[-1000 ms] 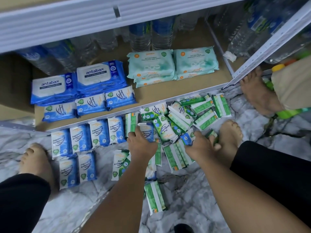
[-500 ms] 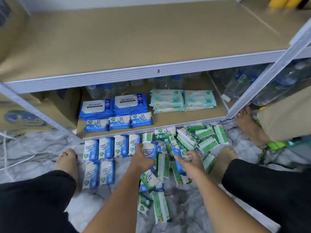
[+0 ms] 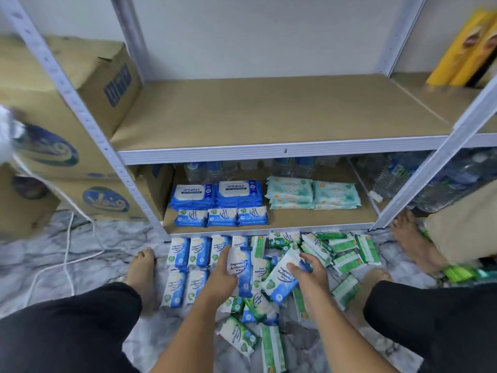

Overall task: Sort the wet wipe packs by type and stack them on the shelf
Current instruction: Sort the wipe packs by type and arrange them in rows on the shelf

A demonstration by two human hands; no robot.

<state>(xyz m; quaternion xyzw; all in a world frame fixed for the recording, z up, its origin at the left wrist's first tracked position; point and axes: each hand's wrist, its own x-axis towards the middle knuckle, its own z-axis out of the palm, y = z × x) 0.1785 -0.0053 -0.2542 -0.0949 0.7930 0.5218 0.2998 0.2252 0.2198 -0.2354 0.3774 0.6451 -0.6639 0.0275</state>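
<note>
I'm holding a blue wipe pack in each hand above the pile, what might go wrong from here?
1. The pile under your left hand and right hand mixes blue and green packs, so a green one may get sorted as blue.
2. Loose green packs lie beside your right foot; shifting could crush them.

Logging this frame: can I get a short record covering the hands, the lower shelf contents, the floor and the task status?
hands: left hand grips an upright blue pack; right hand grips a tilted blue pack
lower shelf: antabax stacks, pale green stacks, row of three small blue packs in front of the antabax
floor: blue packs in rows on the left, green packs heaped on the right
status: unfinished, many packs not yet shelved
</note>
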